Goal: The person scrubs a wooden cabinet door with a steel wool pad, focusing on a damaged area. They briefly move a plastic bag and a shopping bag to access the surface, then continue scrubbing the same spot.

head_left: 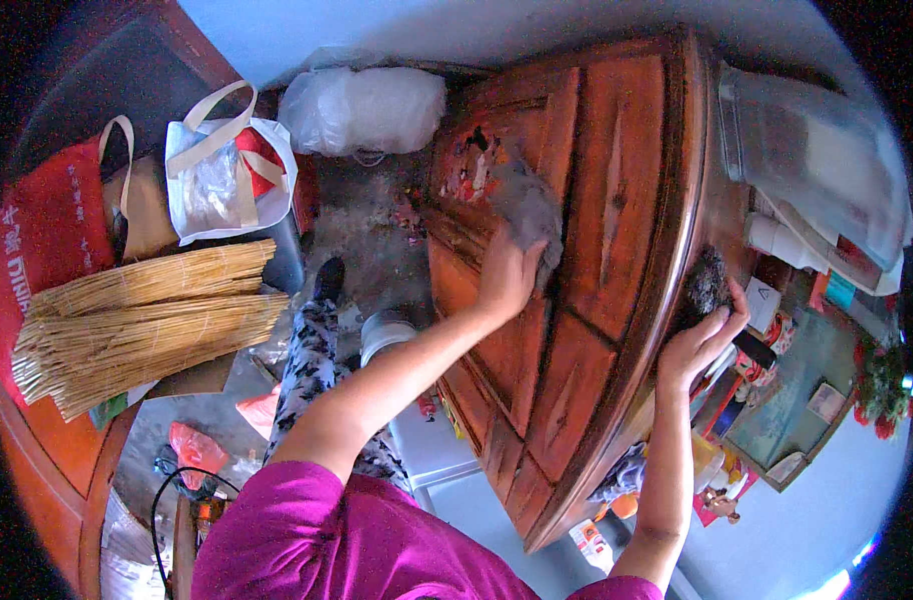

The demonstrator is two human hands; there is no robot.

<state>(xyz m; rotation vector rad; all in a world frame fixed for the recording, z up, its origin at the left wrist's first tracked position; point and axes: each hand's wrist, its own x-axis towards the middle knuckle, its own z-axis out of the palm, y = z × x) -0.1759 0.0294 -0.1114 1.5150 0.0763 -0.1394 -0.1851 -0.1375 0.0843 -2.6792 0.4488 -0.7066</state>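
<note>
A reddish-brown wooden cabinet (617,190) with framed panels fills the middle of the head view. My left hand (512,272) is closed on a grey cloth (530,205), which lies bunched against the front panel. Beside the cloth shows a coloured picture of figures (469,170) on the wood. Over at the cabinet's top edge, my right hand (702,338) has its fingers around a dark, crinkled scouring pad (708,283). The pad touches the edge or sits just above it; I cannot tell which.
Bundled thin sticks (157,335) lie at left, near a red bag (52,220) and a white tote bag (277,200). A plastic-wrapped bundle (367,108) sits behind. A white bucket (385,332) stands by my leg. On the cabinet top are a clear plastic bin (817,160) and small items.
</note>
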